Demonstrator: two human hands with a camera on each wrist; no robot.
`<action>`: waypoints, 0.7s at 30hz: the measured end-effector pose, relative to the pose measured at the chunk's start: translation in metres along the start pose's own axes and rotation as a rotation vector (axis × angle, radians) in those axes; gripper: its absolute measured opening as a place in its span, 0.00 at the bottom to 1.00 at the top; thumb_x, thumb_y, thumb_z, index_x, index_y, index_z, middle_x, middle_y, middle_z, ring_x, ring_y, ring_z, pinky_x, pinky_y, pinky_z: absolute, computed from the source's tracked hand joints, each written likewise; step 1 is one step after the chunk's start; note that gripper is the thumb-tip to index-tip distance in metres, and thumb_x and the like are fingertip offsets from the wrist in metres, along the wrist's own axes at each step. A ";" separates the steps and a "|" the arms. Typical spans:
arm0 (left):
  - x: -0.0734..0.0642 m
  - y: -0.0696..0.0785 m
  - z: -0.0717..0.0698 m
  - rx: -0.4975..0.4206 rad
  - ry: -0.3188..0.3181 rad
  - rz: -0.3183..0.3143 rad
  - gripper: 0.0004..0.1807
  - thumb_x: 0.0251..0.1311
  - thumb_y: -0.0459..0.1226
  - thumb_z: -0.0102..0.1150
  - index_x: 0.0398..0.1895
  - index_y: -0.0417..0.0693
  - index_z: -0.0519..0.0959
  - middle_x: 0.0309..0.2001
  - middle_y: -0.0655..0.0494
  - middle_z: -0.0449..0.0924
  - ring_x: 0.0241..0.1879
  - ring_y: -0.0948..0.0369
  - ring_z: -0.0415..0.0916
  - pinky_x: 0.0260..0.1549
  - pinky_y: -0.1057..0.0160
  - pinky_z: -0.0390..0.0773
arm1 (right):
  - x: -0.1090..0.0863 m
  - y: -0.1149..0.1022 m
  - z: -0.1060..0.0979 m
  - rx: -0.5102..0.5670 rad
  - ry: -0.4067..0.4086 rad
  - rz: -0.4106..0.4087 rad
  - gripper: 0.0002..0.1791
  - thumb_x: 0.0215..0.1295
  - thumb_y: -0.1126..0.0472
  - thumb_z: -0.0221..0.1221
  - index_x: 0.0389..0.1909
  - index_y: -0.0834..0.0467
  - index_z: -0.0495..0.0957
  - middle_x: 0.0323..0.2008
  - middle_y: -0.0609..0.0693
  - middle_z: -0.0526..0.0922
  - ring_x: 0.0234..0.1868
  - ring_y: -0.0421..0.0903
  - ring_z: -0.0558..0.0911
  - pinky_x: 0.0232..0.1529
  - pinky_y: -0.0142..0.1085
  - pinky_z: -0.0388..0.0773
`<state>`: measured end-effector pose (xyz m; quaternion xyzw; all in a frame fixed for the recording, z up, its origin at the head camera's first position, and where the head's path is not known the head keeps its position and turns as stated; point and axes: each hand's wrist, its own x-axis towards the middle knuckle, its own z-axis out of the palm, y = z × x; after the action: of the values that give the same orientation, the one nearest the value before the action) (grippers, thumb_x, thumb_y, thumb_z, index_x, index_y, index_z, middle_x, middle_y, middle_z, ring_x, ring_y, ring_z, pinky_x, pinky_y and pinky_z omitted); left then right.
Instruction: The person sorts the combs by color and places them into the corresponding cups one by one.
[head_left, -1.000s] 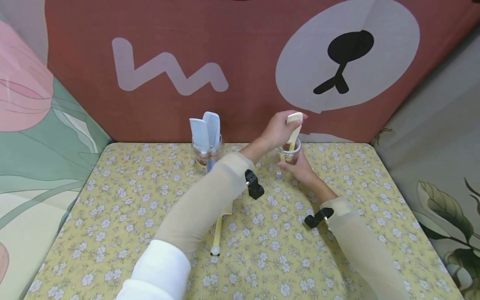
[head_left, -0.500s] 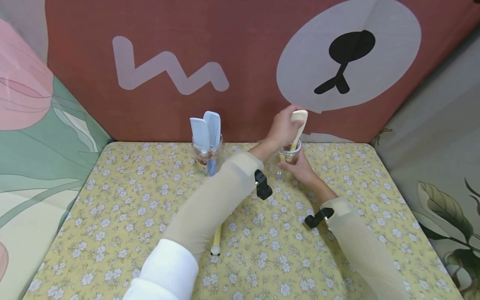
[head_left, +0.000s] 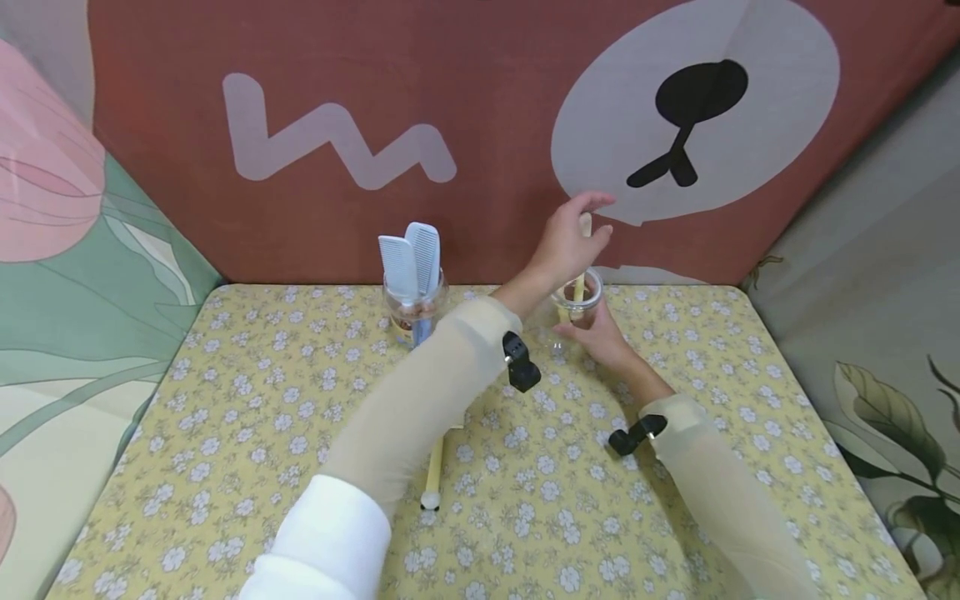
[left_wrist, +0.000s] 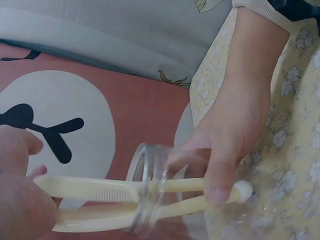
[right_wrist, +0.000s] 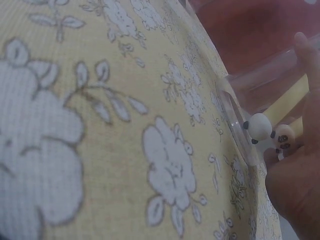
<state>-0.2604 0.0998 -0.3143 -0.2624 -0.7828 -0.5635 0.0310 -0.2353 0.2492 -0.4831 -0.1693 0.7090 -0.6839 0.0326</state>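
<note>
A clear glass jar (head_left: 595, 290) stands at the back right of the table. My right hand (head_left: 600, 337) grips it round the side. Two cream combs (left_wrist: 97, 189) stand in the jar with their toothed ends up; the right wrist view shows a panda-head end (right_wrist: 260, 126) near the jar's bottom. Above the mouth, my left hand (head_left: 564, 246) has its fingers spread apart around the comb tops. In the left wrist view its fingers (left_wrist: 34, 142) stand off from the combs; whether the palm side touches one is hidden.
A second clear jar (head_left: 397, 321) with blue combs (head_left: 400, 268) stands at the back left. Partly hidden under my left forearm, a yellow handle (head_left: 434, 471) with a panda-head end lies on the flowered tablecloth (head_left: 525, 517). A red fabric wall (head_left: 495, 217) rises behind.
My left hand held a cream comb in the jar's mouth and tilted it right; now its fingers have spread and let the comb go. The right hand keeps its grip on the jar.
</note>
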 end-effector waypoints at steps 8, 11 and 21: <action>0.004 0.014 -0.018 0.007 -0.046 0.037 0.19 0.73 0.31 0.54 0.65 0.48 0.77 0.62 0.56 0.78 0.15 0.64 0.60 0.19 0.67 0.66 | 0.002 0.000 -0.002 0.028 -0.015 -0.060 0.52 0.62 0.81 0.62 0.79 0.50 0.45 0.69 0.59 0.62 0.67 0.53 0.67 0.46 0.34 0.82; 0.004 0.018 -0.025 0.008 -0.060 0.031 0.18 0.74 0.32 0.54 0.64 0.49 0.77 0.52 0.56 0.82 0.16 0.62 0.64 0.20 0.66 0.67 | 0.003 0.001 -0.002 0.029 -0.019 -0.086 0.52 0.61 0.81 0.62 0.79 0.52 0.47 0.67 0.57 0.64 0.65 0.52 0.69 0.45 0.35 0.83; -0.003 0.030 -0.052 0.080 -0.146 0.086 0.17 0.75 0.36 0.55 0.64 0.51 0.78 0.60 0.62 0.79 0.24 0.67 0.70 0.29 0.69 0.71 | 0.003 0.002 0.000 0.051 -0.023 -0.082 0.52 0.61 0.80 0.63 0.79 0.55 0.45 0.70 0.58 0.64 0.69 0.58 0.67 0.48 0.36 0.83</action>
<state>-0.2569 0.0584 -0.2703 -0.3347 -0.7928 -0.5093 0.0085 -0.2381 0.2487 -0.4845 -0.2053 0.6833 -0.7005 0.0172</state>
